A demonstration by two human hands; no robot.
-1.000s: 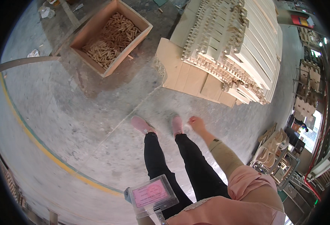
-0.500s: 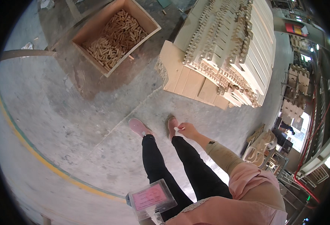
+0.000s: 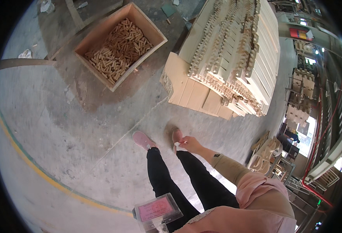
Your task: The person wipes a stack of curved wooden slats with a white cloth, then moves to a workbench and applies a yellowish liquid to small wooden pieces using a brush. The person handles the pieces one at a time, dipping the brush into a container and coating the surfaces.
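My right hand (image 3: 191, 144) is held out low in front of me, above my right shoe. Its fingers are closed in a pinch on a small white scrap (image 3: 177, 144), which looks soft like paper or cloth; its exact kind is too small to make out. My left hand does not show. A clear badge holder with a pink card (image 3: 155, 209) hangs at my front.
Ahead to the left, a wooden box (image 3: 140, 60) holds many short wooden dowels (image 3: 118, 46). A tall stack of pale wooden boards with knobbed edges (image 3: 229, 58) stands ahead right. Wooden frames (image 3: 266, 157) and a metal rack lie farther right. A yellow-green line (image 3: 43, 173) curves along the floor.
My right hand has drawn slightly closer and to the left, still pinching the white scrap. The view has shifted a little, with the box and board stack sitting lower in it.
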